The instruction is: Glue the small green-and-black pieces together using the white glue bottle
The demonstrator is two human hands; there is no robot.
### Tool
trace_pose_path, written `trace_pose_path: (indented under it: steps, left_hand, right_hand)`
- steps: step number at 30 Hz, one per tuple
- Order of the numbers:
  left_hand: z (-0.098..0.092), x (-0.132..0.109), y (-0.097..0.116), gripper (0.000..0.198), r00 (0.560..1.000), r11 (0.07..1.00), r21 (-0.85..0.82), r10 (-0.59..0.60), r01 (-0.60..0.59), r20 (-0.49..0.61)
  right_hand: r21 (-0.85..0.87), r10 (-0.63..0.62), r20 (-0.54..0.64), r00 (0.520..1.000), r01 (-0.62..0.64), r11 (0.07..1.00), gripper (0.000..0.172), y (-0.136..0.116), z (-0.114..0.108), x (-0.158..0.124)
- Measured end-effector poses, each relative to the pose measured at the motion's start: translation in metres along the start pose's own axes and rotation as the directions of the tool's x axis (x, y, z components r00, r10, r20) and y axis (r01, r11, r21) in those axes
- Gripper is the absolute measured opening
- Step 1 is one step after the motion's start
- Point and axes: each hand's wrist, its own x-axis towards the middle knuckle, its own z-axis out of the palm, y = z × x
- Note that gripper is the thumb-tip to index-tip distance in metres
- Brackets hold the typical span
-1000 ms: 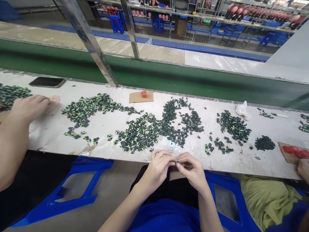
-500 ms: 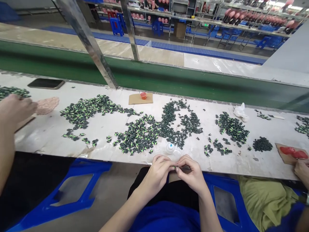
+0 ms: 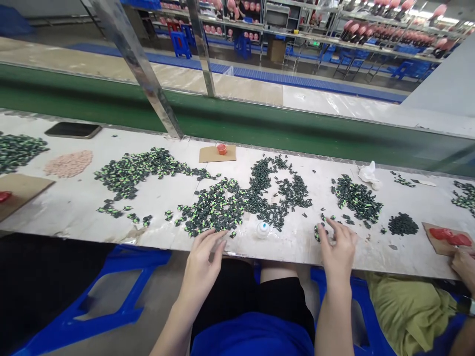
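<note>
My left hand (image 3: 205,259) is at the table's front edge with fingers stretched out and thumb apart. Its fingertips reach the near side of a pile of small black-and-green pieces (image 3: 211,210). Farther right, my right hand (image 3: 338,249) has thumb and index finger spread over a small scatter of similar pieces (image 3: 316,232), which it partly hides. I see nothing held in either hand. Between the hands stands a small white bottle with a blue tip (image 3: 262,229). Behind it lie small plain dark pieces (image 3: 260,180).
A red cup (image 3: 221,149) sits on cardboard (image 3: 208,155). Other piles include black-green pieces (image 3: 358,198), black bits (image 3: 403,224) and pinkish pieces (image 3: 70,163). A phone (image 3: 73,130) lies at back left. A co-worker's hand (image 3: 464,264) is beside red material (image 3: 445,234) at right.
My hands were together over the front edge, pinching a small black-and-green piece. Now they are apart, left hand leftward, right hand rightward. The co-worker's hand at the far left has gone from view.
</note>
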Motion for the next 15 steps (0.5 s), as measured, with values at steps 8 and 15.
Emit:
trace_pose_path:
  steps: [8, 15]
  left_hand:
    - [0.008, 0.003, -0.005, 0.017, 0.993, 0.988, 0.135, 0.083, -0.071, -0.082]
    - [0.022, 0.015, 0.005, 0.022, 0.992, 0.981, 0.161, 0.115, -0.107, -0.043]
  right_hand:
    - [0.335, -0.227, 0.403, 0.886, 0.088, 0.938, 0.047, -0.057, 0.038, -0.01]
    - [0.354, -0.257, 0.374, 0.891, 0.119, 0.928, 0.018, -0.065, 0.053, -0.022]
